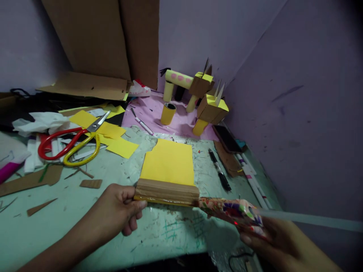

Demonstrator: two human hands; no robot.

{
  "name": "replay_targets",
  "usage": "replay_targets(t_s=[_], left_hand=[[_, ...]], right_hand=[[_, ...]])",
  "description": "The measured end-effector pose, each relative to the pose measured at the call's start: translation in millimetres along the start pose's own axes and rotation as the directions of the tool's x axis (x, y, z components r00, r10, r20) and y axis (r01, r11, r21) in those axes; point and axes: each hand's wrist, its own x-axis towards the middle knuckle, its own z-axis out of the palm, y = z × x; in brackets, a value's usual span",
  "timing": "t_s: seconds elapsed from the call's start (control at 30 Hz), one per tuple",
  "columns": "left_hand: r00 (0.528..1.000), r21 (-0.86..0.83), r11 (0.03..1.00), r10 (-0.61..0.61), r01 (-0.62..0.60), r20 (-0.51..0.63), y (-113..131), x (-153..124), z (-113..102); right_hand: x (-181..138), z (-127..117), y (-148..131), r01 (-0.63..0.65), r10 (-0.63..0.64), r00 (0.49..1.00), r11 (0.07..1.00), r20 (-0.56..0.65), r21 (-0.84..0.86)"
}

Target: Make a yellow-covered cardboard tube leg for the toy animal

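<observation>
My left hand [123, 209] pinches the left end of a brown cardboard roll [167, 189]. Yellow paper [169, 160] extends from behind the roll, and its near edge shows along the roll's front, with a shiny line of glue there. In my right hand [280, 238] is a hot glue gun [231, 211] with a flowery cover, a small red light and a long pale glue stick [312, 220] sticking out of its back. The gun's nozzle points at the roll's right end; whether it touches cannot be made out.
Red-and-yellow scissors [82, 141] lie among yellow scraps [123, 147] at left. Behind stand cardboard-and-paper animal figures [178, 78] and a yellow tube [168, 114]. A black pen [219, 170], a phone [227, 138] and white sticks [255, 185] lie at right, near the wall.
</observation>
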Motion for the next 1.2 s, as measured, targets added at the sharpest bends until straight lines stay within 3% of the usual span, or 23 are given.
replay_targets(t_s=[0.2, 0.53, 0.77, 0.87, 0.97, 1.07, 1.2], left_hand=[[1.000, 0.021, 0.999, 0.024, -0.024, -0.015, -7, 3, 1], [0.999, 0.019, 0.999, 0.033, -0.033, -0.008, -8, 4, 0], [0.999, -0.002, 1.000, 0.010, -0.010, -0.049, -6, 4, 2], [0.999, -0.007, 1.000, 0.019, -0.019, -0.043, -8, 4, 2], [0.999, -0.005, 1.000, 0.028, -0.028, -0.024, -10, 2, 0], [0.999, 0.007, 0.999, 0.033, -0.032, -0.040, -9, 0, 0], [0.999, -0.008, 1.000, 0.012, -0.012, -0.042, -13, 4, 2]], right_hand=[[-4, -1, 10, -0.028, 0.031, 0.997, 0.998, -0.067, 0.057], [-5, 3, 14, -0.045, 0.053, 0.996, 0.994, -0.077, 0.103], [5, -17, 10, -0.018, 0.025, 0.996, 0.996, -0.080, 0.083], [16, -12, 8, -0.022, 0.064, 0.982, 0.973, -0.179, 0.230], [37, 5, 4, -0.083, 0.145, 0.982, 0.907, -0.121, 0.413], [66, 20, -1, 0.007, 0.115, 0.978, 0.820, -0.176, 0.572], [102, 30, -6, 0.038, 0.134, 0.967, 0.766, -0.216, 0.642]])
